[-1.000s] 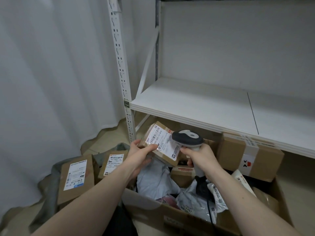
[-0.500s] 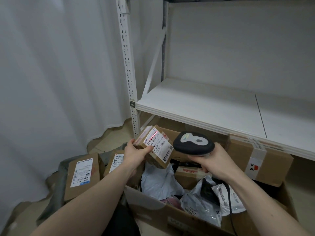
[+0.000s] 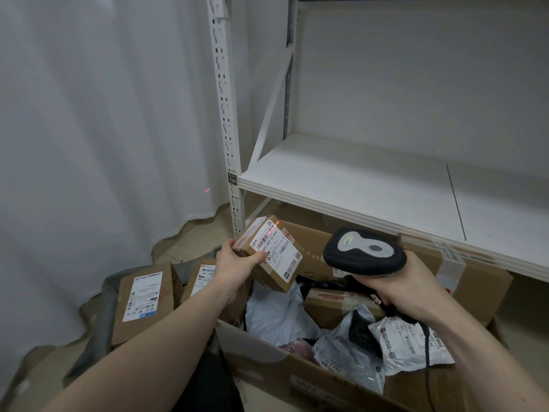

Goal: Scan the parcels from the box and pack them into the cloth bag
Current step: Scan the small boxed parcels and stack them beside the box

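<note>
Nearest the camera, two bare forearms reach forward over an open carton full of parcels: grey and white poly mailers with printed labels, and a small brown box with red tape lying among them. Left of the carton, a dark cloth bag sits on the floor with two labelled parcels inside, a larger one and a smaller one partly hidden behind the left forearm. Above the carton, the left hand grips a small parcel, thumb across its labelled face and fingers behind, tilted so the label faces the scanner. A thin red line lies across the label's upper barcode. Just to the right, apart from the parcel, the right hand is wrapped round the handle of a black scanner, whose grey-topped head points left at the parcel; its cord drops into the carton. Behind, a taped box stands under a white shelf. A red dot shows on the white curtain farther left.
</note>
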